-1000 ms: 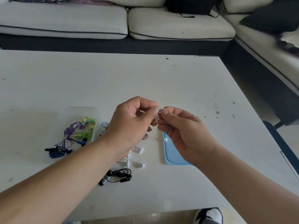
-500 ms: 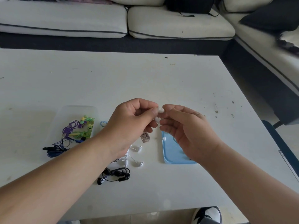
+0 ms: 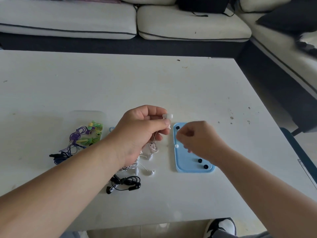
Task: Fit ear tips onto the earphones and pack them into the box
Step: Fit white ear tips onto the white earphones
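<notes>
My left hand [image 3: 142,133] pinches a white earbud [image 3: 167,116] between thumb and forefinger, raised above the table, its thin white cord hanging down under the palm. My right hand [image 3: 199,140] hovers low over the blue tray [image 3: 184,164], fingers curled, with nothing visible between them. On the tray lie three black ear tips [image 3: 200,160] and one white ear tip [image 3: 176,146]. A clear box [image 3: 85,115] on the left holds green, purple and blue earphones [image 3: 85,136]. White earphones [image 3: 149,171] and black earphones [image 3: 125,183] lie loose below my left hand.
The white table [image 3: 120,83] stretches far back to a cream sofa [image 3: 188,23]. Its right edge runs close past the tray, with a dark chair edge [image 3: 298,152] beyond. My shoe [image 3: 221,225] shows under the front edge.
My right hand has let go of the earbud and dropped down and right onto the blue tray. My left hand keeps the white earbud, which now shows a tip on its end.
</notes>
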Demonstrator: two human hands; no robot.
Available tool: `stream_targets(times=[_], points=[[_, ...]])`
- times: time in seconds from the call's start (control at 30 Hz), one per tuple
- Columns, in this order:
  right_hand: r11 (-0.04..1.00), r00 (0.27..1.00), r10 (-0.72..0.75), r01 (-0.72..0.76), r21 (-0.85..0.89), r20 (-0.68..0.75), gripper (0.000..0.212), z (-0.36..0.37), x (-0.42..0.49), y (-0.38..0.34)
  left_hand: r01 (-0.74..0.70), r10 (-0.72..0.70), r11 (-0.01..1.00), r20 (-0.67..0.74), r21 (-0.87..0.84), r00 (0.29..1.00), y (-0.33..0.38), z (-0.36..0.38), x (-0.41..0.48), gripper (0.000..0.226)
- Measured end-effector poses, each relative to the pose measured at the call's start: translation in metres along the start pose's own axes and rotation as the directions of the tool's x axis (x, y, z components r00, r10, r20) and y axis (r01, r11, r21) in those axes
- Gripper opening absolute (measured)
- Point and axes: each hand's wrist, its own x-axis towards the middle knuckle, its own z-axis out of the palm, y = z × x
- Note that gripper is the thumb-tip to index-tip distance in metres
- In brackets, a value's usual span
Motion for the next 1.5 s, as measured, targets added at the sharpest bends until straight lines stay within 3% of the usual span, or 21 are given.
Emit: stream_targets(times=[0.07, 0.13, 0.23, 0.4, 0.5, 0.57, 0.67, 0.77, 0.97, 1.13, 1.5], points=[[0.976, 0.996, -0.019, 0.039, -0.215, 0.090, 0.015, 0.013, 0.003, 0.007, 0.003, -0.003, 1.000, -0.005, -0.006, 1.000, 0.000, -0.001, -0.001, 0.024], [0.952, 0.992, -0.026, 0.061, -0.299, 0.123, 0.015, 0.021, 0.006, 0.009, 0.005, -0.005, 1.000, -0.007, -0.021, 1.000, 0.000, -0.003, -0.001, 0.026], [0.935, 0.994, -0.031, 0.067, -0.349, 0.108, 0.028, 0.025, 0.009, 0.011, -0.004, 0.004, 1.000, -0.004, -0.020, 1.000, 0.001, -0.005, -0.002, 0.026], [0.930, 0.995, -0.051, 0.080, -0.358, 0.089, 0.020, 0.025, 0.009, 0.010, -0.005, 0.005, 0.999, 0.013, -0.049, 1.000, 0.004, -0.006, -0.004, 0.027], [0.967, 0.995, -0.091, 0.098, -0.236, 0.040, 0.014, 0.017, 0.004, 0.003, -0.001, 0.002, 0.998, 0.008, -0.060, 1.000, 0.005, -0.007, -0.003, 0.028], [0.996, 0.996, -0.089, 0.089, 0.031, 0.010, 0.012, 0.006, -0.002, -0.008, 0.009, -0.009, 0.997, 0.000, -0.077, 1.000, 0.006, -0.008, -0.002, 0.031], [0.839, 0.995, -0.058, 0.001, 0.544, 0.087, 0.005, -0.008, -0.013, -0.023, 0.025, -0.026, 0.993, -0.002, -0.111, 1.000, 0.009, -0.008, -0.001, 0.036], [0.690, 0.990, -0.079, -0.032, 0.723, 0.118, 0.017, -0.014, -0.015, -0.025, 0.022, -0.024, 0.994, -0.013, -0.106, 1.000, 0.010, -0.008, 0.001, 0.043], [0.605, 0.975, -0.164, -0.019, 0.796, 0.148, 0.016, -0.017, -0.018, -0.024, 0.011, -0.012, 0.983, -0.003, -0.185, 1.000, 0.009, -0.005, 0.001, 0.041], [0.591, 0.971, -0.197, 0.004, 0.806, 0.139, 0.029, -0.020, -0.020, -0.022, -0.012, 0.014, 0.987, 0.011, -0.158, 1.000, 0.009, -0.005, 0.001, 0.041], [0.579, 0.964, -0.230, 0.029, 0.815, 0.129, 0.022, -0.019, -0.020, -0.022, 0.027, -0.021, 0.979, 0.030, -0.202, 0.999, 0.010, -0.005, 0.000, 0.042]])
